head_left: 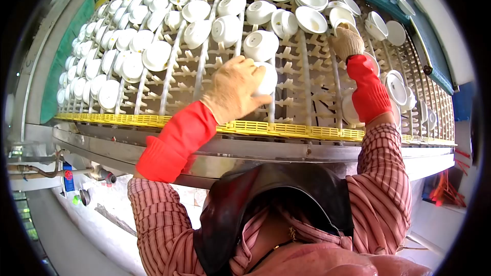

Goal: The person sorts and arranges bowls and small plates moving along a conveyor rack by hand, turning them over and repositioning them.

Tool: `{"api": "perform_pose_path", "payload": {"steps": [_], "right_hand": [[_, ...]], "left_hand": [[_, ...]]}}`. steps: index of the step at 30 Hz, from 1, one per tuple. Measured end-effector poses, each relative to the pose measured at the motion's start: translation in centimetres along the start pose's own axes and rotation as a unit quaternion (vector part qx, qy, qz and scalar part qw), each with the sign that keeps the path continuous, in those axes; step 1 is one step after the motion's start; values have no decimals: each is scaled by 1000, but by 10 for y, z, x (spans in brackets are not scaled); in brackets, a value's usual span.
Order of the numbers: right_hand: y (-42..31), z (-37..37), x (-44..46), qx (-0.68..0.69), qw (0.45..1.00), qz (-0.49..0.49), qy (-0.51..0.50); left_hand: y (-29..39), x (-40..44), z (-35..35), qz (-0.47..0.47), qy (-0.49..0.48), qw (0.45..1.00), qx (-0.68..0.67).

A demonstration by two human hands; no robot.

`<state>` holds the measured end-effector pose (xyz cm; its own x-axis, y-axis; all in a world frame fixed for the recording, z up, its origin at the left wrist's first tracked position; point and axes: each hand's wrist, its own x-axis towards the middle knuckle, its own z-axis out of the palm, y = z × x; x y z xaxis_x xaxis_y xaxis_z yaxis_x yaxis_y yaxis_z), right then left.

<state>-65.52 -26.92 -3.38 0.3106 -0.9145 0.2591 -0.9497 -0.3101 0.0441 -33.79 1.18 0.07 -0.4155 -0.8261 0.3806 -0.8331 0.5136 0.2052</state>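
My left hand (235, 89), in a tan work glove with a red cuff, grips a white bowl (267, 79) near the front of the pegged conveyor (291, 79). Its fingers lie over the bowl's far side and the thumb points to the right. Just beyond stands another white bowl (261, 45), bottom towards me. Farther out, my right hand (349, 42) in the same kind of glove closes on the near edge of a white bowl (341, 15). Part of that bowl is behind the fingers. Several bowls lie around and under my right forearm.
Rows of tilted white dishes (132, 66) fill the conveyor's left side. Along its front edge run a yellow slotted strip (291, 130) and a metal ledge (266, 152). A teal belt (409, 18) with several dishes borders the far right. Pipes (38, 171) stand at lower left.
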Motion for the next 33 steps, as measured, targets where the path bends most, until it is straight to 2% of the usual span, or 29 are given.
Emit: {"api": "perform_pose_path", "payload": {"steps": [2,3,5,7,8,9,11,12,13,14,15,16,18,19,21,23,24,27,28,30,31,32,33], "right_hand": [[9,-2,0,38,999,-9,1],[-1,-27,-4,79,992,15,-93],[-16,-44,-26,186,975,-13,-118],[-51,-93,-59,257,938,-64,-223],[-44,-76,-72,311,924,-163,-149],[-48,-75,-69,485,825,-218,-192],[-59,-83,-46,541,796,-174,-207],[-60,-70,-27,462,862,-155,-141],[-75,-78,-20,324,932,-131,-93],[-77,-67,-9,233,955,-177,-46],[-73,-45,3,142,965,-220,5],[-64,-18,13,100,968,-232,-7],[-60,18,23,34,975,-217,-20],[-65,19,18,29,977,-213,14],[-69,16,16,90,979,-184,-23],[-62,14,10,44,966,-251,-50],[-67,-5,-6,43,971,-228,-63],[-64,-55,-45,254,949,-102,-156],[-61,-57,-44,319,922,-32,-217],[-46,-44,-45,367,896,-160,-194],[-41,-42,-45,367,887,-229,-160],[-46,-41,-43,309,883,-350,-47],[-57,-43,-42,282,863,-418,42]], "left_hand": [[13,5,0,16,5,1000,2],[17,7,-4,16,16,1000,-5],[24,13,-7,12,68,998,5],[29,20,-6,11,152,987,42],[32,25,-9,0,137,990,28],[32,27,-7,5,127,991,29],[31,28,-6,7,104,994,35],[31,25,-7,14,26,1000,10],[30,20,7,29,103,994,-22],[22,16,16,21,61,998,7],[13,13,21,12,15,999,35],[12,15,29,53,131,989,46],[17,16,28,70,116,990,49],[21,18,20,89,119,988,40],[28,14,13,77,97,992,-13],[30,0,12,-13,10,989,-145],[28,-8,9,-90,-32,965,-246],[30,-32,-38,-294,-16,841,-455],[10,-49,-32,-235,33,879,-413],[-24,-71,-45,-272,84,886,-364],[-29,-71,-67,-366,91,854,-359],[-35,-71,-76,-459,148,804,-347],[-50,-76,-74,-501,158,805,-276]]}}
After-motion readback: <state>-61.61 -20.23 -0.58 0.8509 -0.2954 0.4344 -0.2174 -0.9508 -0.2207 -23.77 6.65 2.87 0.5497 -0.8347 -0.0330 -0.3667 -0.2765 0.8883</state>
